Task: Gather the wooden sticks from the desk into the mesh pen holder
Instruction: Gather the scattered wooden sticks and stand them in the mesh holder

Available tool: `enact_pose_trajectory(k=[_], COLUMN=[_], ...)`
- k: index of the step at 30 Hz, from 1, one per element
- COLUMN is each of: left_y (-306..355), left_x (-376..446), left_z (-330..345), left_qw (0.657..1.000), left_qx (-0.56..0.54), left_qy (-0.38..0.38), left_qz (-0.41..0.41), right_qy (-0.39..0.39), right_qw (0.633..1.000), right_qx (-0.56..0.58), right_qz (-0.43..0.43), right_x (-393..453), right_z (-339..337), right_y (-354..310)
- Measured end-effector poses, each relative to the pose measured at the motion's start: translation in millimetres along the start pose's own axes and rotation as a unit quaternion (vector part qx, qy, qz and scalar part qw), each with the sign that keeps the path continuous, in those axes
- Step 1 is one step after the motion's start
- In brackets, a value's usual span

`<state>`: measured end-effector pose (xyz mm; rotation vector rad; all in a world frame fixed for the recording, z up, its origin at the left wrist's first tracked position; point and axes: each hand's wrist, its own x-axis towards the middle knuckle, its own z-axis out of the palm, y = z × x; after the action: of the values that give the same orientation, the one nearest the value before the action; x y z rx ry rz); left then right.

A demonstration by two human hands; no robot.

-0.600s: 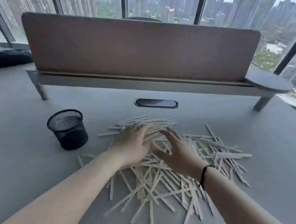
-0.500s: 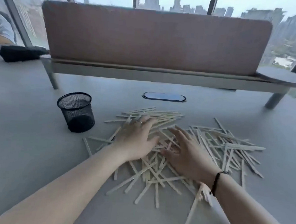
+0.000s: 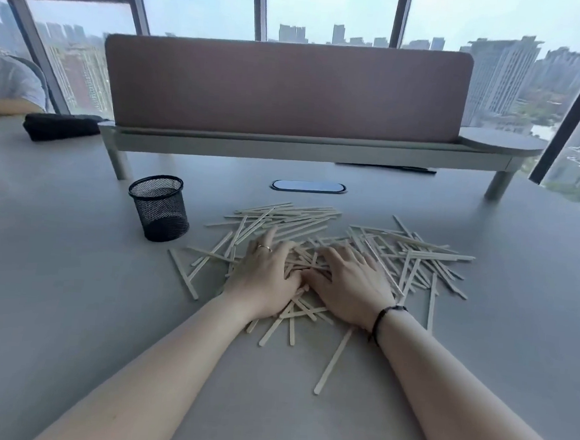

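Several pale wooden sticks (image 3: 413,254) lie scattered in a loose heap across the middle of the grey desk (image 3: 52,306). An empty black mesh pen holder (image 3: 159,207) stands upright to the left of the heap. My left hand (image 3: 265,280) and my right hand (image 3: 349,286) rest palm down on the heap's centre, thumbs nearly touching. Their fingers curl over a bunch of sticks pressed together between them. Whether the sticks are lifted or only pushed together, I cannot tell. A ring is on my left hand, a black band on my right wrist.
A pink divider panel on a raised shelf (image 3: 287,144) crosses the desk's far side. An oval cable port (image 3: 308,186) sits in front of it. A black pouch (image 3: 61,127) and another person's arm (image 3: 5,105) are at far left. A single stick (image 3: 333,360) lies nearer me.
Both hands have come down onto the heap and drawn together, bunching sticks between them. The camera has tilted up, showing more window and sky.
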<state>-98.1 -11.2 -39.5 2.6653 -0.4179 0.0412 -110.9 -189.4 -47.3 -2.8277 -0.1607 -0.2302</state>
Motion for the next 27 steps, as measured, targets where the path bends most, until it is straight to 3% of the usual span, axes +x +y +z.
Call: enact_pose_trajectory(k=[16,27], left_y=[-13.0,-10.0], left_x=[13.7,21.2], left_z=[8.1,11.9], left_qw=[0.998,0.988], left_qx=[0.003,0.068], left_qy=[0.060,0.123], left_qz=[0.028,0.063], right_qy=[0.029,0.013], right_qw=[0.999,0.999], right_qx=[0.040,0.040], right_qz=[-0.019,-0.026], right_x=[4.5,11.7], right_z=[2.2,4.6], right_y=[5.6,4.6])
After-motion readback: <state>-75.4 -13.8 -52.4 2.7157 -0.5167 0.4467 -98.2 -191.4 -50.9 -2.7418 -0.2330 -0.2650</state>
